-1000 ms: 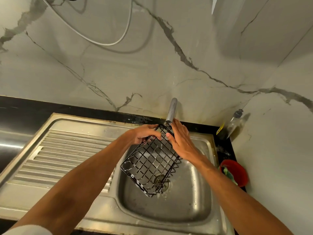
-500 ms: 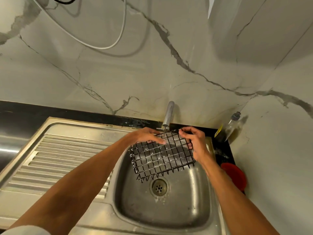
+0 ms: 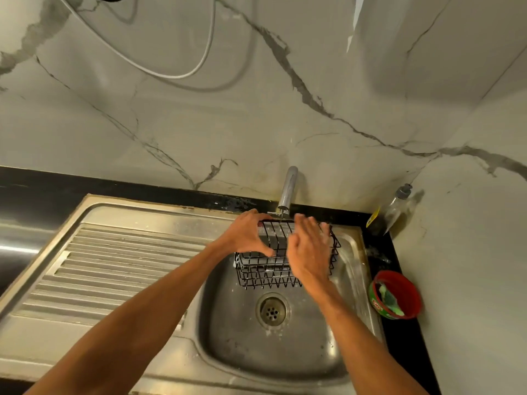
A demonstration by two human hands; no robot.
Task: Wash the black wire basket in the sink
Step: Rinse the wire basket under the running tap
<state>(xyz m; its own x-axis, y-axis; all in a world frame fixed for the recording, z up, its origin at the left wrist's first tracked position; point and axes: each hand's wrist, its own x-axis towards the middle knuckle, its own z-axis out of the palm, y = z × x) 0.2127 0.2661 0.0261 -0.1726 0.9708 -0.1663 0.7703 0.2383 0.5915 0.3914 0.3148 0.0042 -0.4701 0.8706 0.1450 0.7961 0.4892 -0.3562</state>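
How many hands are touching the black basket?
2. The left hand grips the left end of the black wire basket; the right hand lies flat across its right side.

black wire basket [image 3: 265,273]: thin metal wire, black coating, slight sheen. sink [image 3: 285,352]: brushed stainless steel, dulled and water-spotted; drainboard [image 3: 114,266] same steel, pressed ribs. tap [image 3: 288,189]: polished chrome. wall [image 3: 256,124]: glossy marble-look slabs, grey veins. countertop [image 3: 34,186]: black polished stone. tub [image 3: 410,292]: red plastic. bottle [image 3: 399,206]: clear plastic.

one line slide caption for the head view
Over the steel sink, the left hand grips the black wire basket under the tap while the right hand rests on it.
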